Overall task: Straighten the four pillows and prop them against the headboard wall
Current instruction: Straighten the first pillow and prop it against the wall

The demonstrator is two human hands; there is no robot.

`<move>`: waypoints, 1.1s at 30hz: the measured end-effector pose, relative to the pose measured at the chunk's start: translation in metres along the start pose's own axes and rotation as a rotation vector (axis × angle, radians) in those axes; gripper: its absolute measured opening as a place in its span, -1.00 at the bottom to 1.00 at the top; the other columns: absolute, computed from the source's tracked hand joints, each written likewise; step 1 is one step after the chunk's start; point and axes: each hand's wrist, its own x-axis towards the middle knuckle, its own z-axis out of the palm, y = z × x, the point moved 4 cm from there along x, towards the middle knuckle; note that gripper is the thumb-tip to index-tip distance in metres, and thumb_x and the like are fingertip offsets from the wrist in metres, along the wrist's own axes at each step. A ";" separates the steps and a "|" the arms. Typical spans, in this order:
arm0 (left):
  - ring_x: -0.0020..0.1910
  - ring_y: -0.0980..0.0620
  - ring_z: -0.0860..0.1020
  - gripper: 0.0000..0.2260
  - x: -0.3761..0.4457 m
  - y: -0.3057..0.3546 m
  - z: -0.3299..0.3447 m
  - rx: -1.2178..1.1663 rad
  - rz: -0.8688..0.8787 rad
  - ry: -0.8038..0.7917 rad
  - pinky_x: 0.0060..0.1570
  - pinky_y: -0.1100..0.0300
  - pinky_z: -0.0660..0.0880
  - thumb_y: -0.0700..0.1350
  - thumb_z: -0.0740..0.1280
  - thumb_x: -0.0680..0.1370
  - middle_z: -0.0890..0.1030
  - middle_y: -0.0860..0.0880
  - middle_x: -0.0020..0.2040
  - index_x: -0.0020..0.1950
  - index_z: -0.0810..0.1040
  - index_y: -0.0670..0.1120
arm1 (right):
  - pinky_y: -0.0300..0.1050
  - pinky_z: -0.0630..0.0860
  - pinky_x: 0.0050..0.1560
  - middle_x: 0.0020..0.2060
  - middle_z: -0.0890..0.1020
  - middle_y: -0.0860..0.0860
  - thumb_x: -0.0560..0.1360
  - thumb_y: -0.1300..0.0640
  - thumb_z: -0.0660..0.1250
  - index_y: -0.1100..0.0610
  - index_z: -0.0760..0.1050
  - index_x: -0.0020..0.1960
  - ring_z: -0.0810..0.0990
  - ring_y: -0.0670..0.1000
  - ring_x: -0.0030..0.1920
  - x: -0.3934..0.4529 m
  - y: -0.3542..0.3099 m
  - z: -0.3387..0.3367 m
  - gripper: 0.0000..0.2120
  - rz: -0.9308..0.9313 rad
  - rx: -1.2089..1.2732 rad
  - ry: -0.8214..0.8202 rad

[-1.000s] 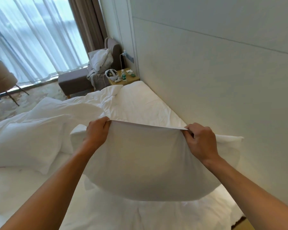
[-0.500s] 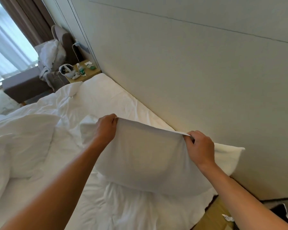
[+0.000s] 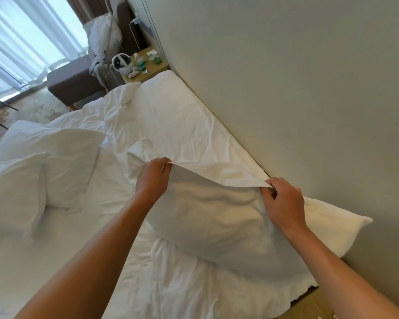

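Both hands' fingers, left hand (image 3: 153, 178) and right hand (image 3: 282, 204), pinch the pillow (image 3: 217, 222) case's top edge

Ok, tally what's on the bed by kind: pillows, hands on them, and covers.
Pillows: 4, namely the held pillow, the pillow behind it by the wall, the far left pillow and the near left pillow
Hands: 2, the left hand and right hand, both pinching the held pillow
Duvet: 1
Total: 7
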 end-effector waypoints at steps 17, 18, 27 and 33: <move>0.16 -0.10 0.48 -0.75 0.008 -0.014 0.002 0.144 0.154 -0.110 -0.10 0.06 0.42 0.01 0.22 0.69 0.64 -0.03 -0.01 0.15 0.69 0.00 | -0.03 0.37 -0.17 -0.24 0.59 -0.05 0.68 0.12 0.19 0.05 0.56 -0.05 0.52 0.08 -0.21 -0.015 -0.019 -0.020 -0.79 0.030 -0.034 -0.009; 0.15 -0.10 0.47 -0.74 0.008 -0.015 0.003 0.136 0.165 -0.140 -0.10 0.03 0.45 0.01 0.21 0.69 0.63 -0.03 -0.04 0.11 0.68 -0.01 | -0.03 0.38 -0.20 -0.27 0.59 -0.05 0.69 0.11 0.19 0.05 0.53 -0.08 0.53 0.07 -0.22 -0.020 -0.020 -0.020 -0.78 0.041 -0.020 -0.017; -0.27 -0.11 0.57 -0.77 0.030 -0.023 -0.002 -0.084 0.343 -0.210 -0.21 -0.01 0.53 -0.10 0.20 0.68 0.61 -0.07 -0.29 -0.10 0.57 -0.10 | 0.02 0.50 -0.21 -0.31 0.61 -0.05 0.68 0.02 0.19 0.02 0.56 -0.10 0.56 0.08 -0.23 -0.047 -0.043 -0.015 -0.75 0.126 -0.123 0.101; -0.36 -0.10 0.52 -0.71 0.056 -0.018 -0.021 -0.084 0.432 -0.169 -0.30 -0.02 0.50 -0.06 0.17 0.68 0.55 -0.07 -0.36 -0.20 0.47 -0.10 | -0.03 0.33 -0.27 -0.44 0.49 -0.06 0.67 0.06 0.25 0.05 0.48 -0.25 0.49 0.10 -0.35 -0.048 -0.078 -0.017 -0.68 0.151 -0.151 0.284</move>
